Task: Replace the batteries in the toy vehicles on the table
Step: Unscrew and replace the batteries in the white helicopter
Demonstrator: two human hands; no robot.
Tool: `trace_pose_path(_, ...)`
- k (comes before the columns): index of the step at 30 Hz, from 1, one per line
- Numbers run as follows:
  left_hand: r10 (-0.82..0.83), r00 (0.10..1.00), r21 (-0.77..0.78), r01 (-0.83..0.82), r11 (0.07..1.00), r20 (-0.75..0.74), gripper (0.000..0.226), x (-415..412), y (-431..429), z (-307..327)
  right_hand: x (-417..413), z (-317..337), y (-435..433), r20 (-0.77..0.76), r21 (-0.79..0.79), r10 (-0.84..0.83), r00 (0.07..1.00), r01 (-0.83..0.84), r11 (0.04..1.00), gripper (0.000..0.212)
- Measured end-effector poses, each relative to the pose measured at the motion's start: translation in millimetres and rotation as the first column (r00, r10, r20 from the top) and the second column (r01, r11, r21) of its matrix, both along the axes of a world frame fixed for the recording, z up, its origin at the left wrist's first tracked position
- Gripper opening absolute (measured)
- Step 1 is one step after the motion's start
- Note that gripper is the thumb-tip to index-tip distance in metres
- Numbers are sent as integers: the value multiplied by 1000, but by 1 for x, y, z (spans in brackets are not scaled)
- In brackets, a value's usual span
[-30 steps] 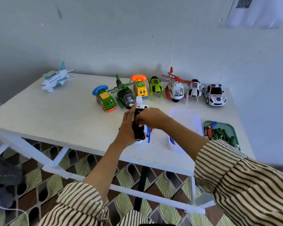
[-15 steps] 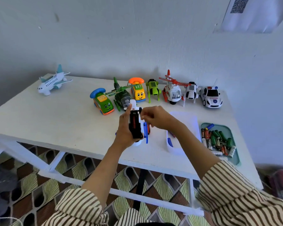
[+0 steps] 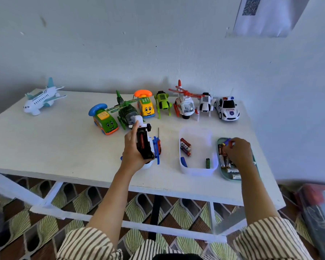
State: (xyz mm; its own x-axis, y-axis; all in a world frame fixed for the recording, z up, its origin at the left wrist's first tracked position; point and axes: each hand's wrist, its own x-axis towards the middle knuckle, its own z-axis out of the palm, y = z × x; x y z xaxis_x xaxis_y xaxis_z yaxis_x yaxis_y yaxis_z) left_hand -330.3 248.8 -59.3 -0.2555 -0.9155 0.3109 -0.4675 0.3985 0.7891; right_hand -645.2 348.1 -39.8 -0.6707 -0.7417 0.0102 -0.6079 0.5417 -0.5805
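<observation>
White-and-blue toy point(image 3: 145, 145) being held upside down, black underside facing up, just above tabletop point(image 3: 64, 147) near front middle. Left hand point(image 3: 132, 152) gripping it around body. Right hand point(image 3: 238, 151) reaching into green tray point(image 3: 225, 177) at right, fingers curling down among batteries point(image 3: 224, 162); whether gripping one, cannot tell. White tub point(image 3: 195, 132) sitting between toy and tray. Other toy vehicles point(image 3: 226, 107) standing in row along wall.

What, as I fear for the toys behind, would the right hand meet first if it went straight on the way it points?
The batteries in the tray: the right hand has its fingers at them. Past the tray's far rim, the police car seems next in line, though depth is unclear.
</observation>
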Motion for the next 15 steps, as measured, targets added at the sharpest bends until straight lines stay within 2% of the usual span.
trace_pose_path(8, 1, 1000, 3, -1, 1000, -8, 121, 0, 4, 3, -2, -8, -6, -130, 106, 38, 991, -24, 994, 21)
trace_pose_path(15, 21, 998, -13, -21, 1000, -57, 118, 0, 11, 5, 1, -10, -10, -105, 61, 49, 993, -43, 997, 22)
